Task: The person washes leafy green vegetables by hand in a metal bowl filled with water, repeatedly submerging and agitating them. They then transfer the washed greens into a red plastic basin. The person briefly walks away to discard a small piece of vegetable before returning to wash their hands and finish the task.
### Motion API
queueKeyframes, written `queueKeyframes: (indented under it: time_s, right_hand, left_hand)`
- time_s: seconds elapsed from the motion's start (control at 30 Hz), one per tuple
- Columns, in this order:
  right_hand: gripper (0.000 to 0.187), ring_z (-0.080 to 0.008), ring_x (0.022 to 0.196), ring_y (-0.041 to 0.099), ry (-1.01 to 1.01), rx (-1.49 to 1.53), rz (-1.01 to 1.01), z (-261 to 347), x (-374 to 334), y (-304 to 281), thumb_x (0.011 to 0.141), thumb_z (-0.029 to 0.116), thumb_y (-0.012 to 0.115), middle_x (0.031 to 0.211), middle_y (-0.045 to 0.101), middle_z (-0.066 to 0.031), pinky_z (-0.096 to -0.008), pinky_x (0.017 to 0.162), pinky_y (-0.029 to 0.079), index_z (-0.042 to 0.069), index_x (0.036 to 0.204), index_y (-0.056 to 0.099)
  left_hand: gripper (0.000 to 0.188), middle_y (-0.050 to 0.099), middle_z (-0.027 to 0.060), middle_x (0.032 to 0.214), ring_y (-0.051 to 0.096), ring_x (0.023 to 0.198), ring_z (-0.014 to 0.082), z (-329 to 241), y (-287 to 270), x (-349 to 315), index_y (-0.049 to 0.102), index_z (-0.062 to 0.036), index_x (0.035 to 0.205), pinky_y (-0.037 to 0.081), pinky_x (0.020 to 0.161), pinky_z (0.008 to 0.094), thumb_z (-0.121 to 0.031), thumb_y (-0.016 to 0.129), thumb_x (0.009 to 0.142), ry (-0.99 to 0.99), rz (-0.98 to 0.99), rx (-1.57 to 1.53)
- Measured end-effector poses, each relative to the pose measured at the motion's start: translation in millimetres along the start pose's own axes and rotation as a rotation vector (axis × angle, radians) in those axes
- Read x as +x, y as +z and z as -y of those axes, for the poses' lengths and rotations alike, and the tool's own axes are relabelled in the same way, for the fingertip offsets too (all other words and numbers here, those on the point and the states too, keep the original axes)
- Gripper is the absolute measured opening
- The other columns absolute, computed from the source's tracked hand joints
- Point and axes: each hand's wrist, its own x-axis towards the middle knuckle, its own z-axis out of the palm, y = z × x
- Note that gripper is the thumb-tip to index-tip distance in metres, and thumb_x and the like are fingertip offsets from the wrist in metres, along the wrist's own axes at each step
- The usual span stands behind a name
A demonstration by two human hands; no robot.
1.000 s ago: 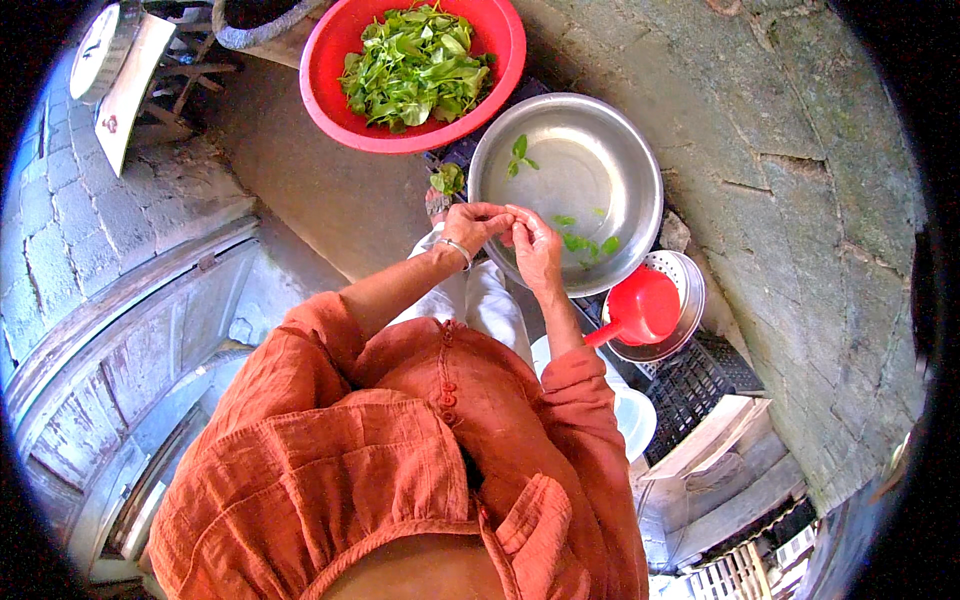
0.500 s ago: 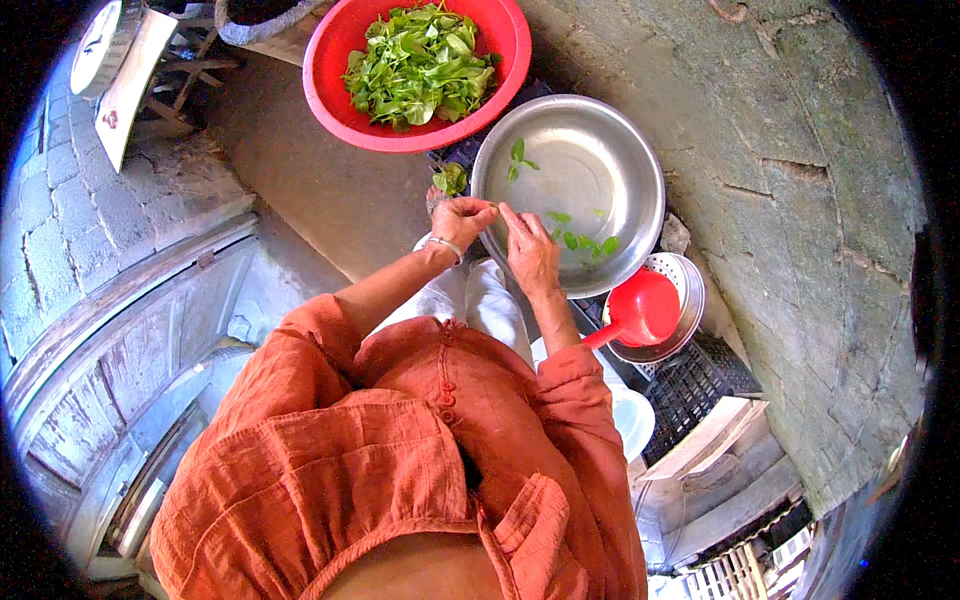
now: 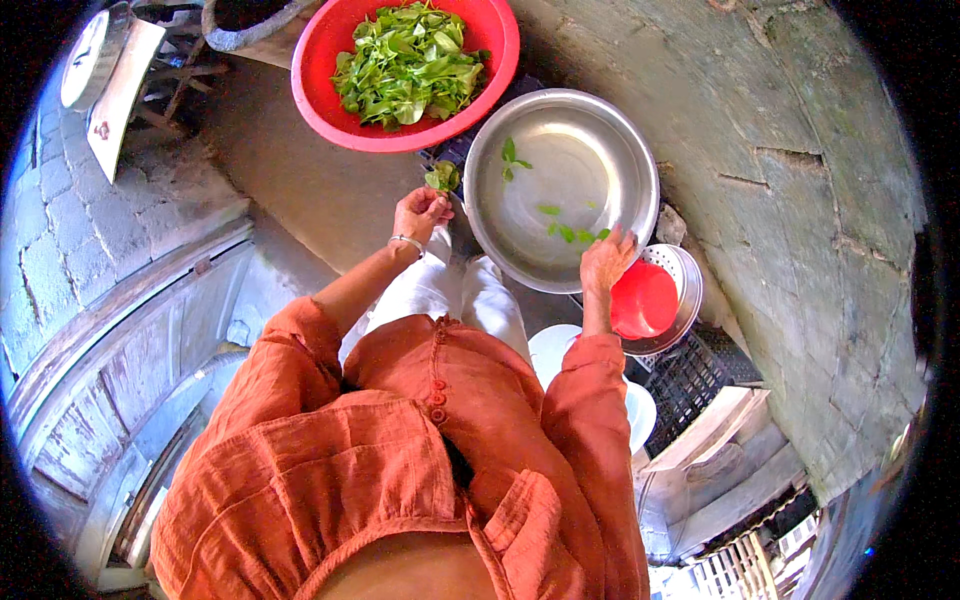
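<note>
A wide metal basin (image 3: 490, 235) has several small green leaves (image 3: 568, 234) scattered in its lower part and a leafy sprig (image 3: 512, 158) near its left side. My right hand (image 3: 607, 263) reaches over the basin's lower right rim, its fingers stretched out by the loose leaves and slightly blurred. Left of the basin, my left hand (image 3: 422, 213) is closed in a pinch just below a small clump of leaves (image 3: 442, 177); what sits between its fingertips is too small to make out. A red tub (image 3: 310, 100) full of green leaves (image 3: 405, 70) stands beyond.
A red dipper (image 3: 642, 300) rests in a perforated metal colander (image 3: 688, 280) right of the basin. Below are a black plastic crate (image 3: 690, 370) and pale plastic containers (image 3: 553, 350). A stone wall (image 3: 800, 240) rises at right; a wooden door (image 3: 110, 390) is at left.
My hands, together at the basin's near left rim before, have parted. The left moved left toward the leaf clump, and the right moved right to the basin's other side.
</note>
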Motion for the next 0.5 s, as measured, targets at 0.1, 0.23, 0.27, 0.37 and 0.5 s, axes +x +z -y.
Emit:
queueKeyframes:
  time_s: [0.1, 0.23, 0.27, 0.37, 0.5]
  right_hand:
    - [0.054, -0.0416, 0.108, 0.047, 0.165, 0.128, 0.344, 16, 7, -5, 0.083, 0.023, 0.059, 0.121, 0.047, -0.0254, -0.0483, 0.096, 0.036, 0.008, 0.131, 0.041]
    - [0.061, -0.0392, 0.113, 0.046, 0.18, 0.324, 0.3, 35, -1, 9, 0.082, 0.037, 0.06, 0.12, 0.05, -0.0252, -0.0485, 0.095, 0.037, 0.007, 0.132, 0.04]
    - [0.062, -0.0395, 0.114, 0.045, 0.162, 0.376, 0.302, 38, 0, 16, 0.082, 0.038, 0.061, 0.121, 0.049, -0.0253, -0.0484, 0.095, 0.037, 0.007, 0.132, 0.04]
    - [0.065, -0.0412, 0.117, 0.043, 0.108, 0.435, 0.326, 61, -2, 19, 0.079, 0.039, 0.064, 0.124, 0.047, -0.0264, -0.0476, 0.096, 0.037, 0.009, 0.132, 0.04]
    - [0.041, -0.0395, 0.102, 0.05, 0.014, 0.45, 0.22, 91, 2, 23, 0.078, 0.021, 0.064, 0.103, 0.056, -0.024, -0.0464, 0.086, 0.042, 0.007, 0.116, 0.053]
  left_hand:
    - [0.009, 0.063, 0.004, 0.081, 0.062, 0.072, 0.0129, -3, 3, -4, 0.057, -0.0016, 0.091, 0.054, 0.065, 0.0263, -0.01, 0.057, 0.089, 0.074, 0.042, -0.052]
    - [0.01, 0.062, 0.0032, 0.081, 0.062, 0.073, 0.0127, -4, 3, -2, 0.057, -0.0019, 0.091, 0.053, 0.069, 0.0257, -0.011, 0.058, 0.089, 0.131, 0.126, -0.027]
    - [0.01, 0.062, 0.0029, 0.081, 0.062, 0.073, 0.0125, -4, 3, -3, 0.057, -0.002, 0.091, 0.053, 0.07, 0.0257, -0.012, 0.058, 0.089, 0.136, 0.141, -0.034]
    - [0.01, 0.062, 0.0027, 0.082, 0.061, 0.074, 0.012, -4, 1, -7, 0.057, -0.0022, 0.091, 0.052, 0.071, 0.0262, -0.012, 0.058, 0.089, 0.119, 0.14, -0.05]
    - [0.01, 0.062, 0.0028, 0.082, 0.06, 0.075, 0.0118, -11, -2, -17, 0.056, -0.0026, 0.09, 0.052, 0.072, 0.027, -0.012, 0.059, 0.089, 0.124, 0.156, -0.101]
